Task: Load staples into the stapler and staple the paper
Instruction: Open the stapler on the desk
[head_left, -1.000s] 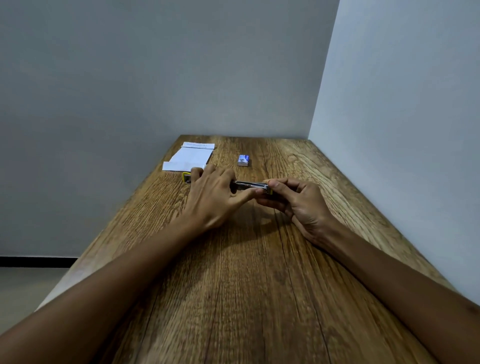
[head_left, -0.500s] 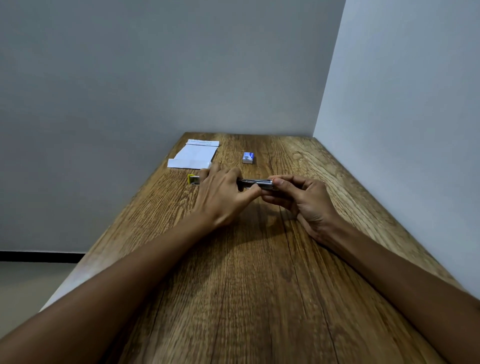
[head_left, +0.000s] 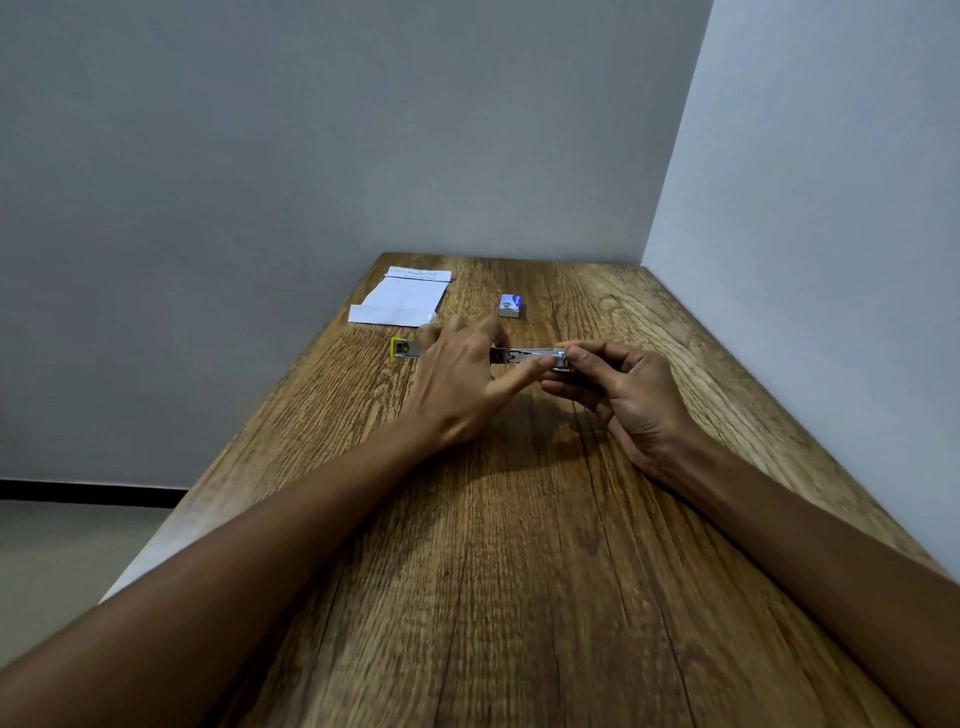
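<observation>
The stapler (head_left: 524, 356) lies swung open in a long line across the wooden table (head_left: 519, 545), its yellow end (head_left: 400, 348) to the left and its metal magazine to the right. My left hand (head_left: 462, 379) lies over the stapler's middle. Its fingers stretch forward past the stapler, slightly blurred, and its thumb reaches right along the magazine. My right hand (head_left: 618, 389) pinches the magazine's right end between thumb and fingers. A small blue and white staple box (head_left: 510, 305) stands behind the hands. The folded white paper (head_left: 402, 301) lies at the far left.
Grey walls close the table at the back and along the right side. The table's left edge drops to a pale floor (head_left: 62, 561). Bare wood stretches between my forearms in front of me.
The fingers of my left hand have straightened out over the stapler; earlier they curled on it. My right hand keeps its pinch on the right end.
</observation>
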